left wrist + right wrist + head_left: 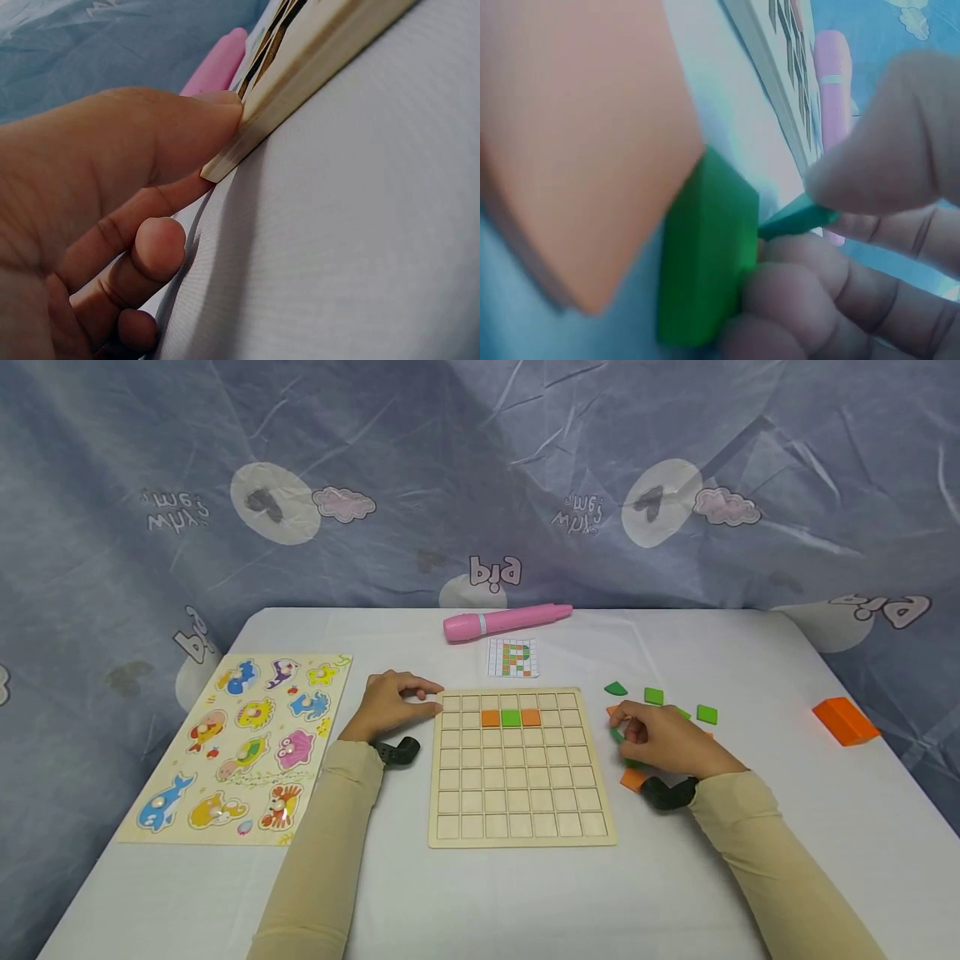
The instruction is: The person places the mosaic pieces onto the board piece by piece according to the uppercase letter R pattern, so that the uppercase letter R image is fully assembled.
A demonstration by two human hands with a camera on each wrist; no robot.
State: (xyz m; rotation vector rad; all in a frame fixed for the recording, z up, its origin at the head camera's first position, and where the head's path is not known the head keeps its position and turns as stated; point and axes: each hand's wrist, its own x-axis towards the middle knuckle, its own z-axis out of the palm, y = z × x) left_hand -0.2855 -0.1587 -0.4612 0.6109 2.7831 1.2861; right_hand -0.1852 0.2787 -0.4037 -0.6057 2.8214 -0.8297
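Grips a green piece (799,216) in the right hand (667,739), clamped between thumb and fingers, just right of the board (521,777) in the right half of the head frame. Has a green block (709,255) at lower centre of the right wrist frame, right by the curled fingers; cannot tell whether touching them or not. Has an orange tile (577,142) large and blurred at upper left there.

Pinches the board at its upper left corner with the left hand (393,704), using thumb and forefinger.

Has the board lying flat at lower centre of the head frame, with an orange square (490,718), a green square (510,718) and a second orange square (530,718) side by side in the second row from the top. Has a patterned card (513,658) just above it and a pink pen (507,622) higher still. Has loose tiles (707,714), green and orange, around the right hand, a puzzle (180,756) of animal shapes at lower left, and an orange block (846,721) at far right, well apart from the tiles.
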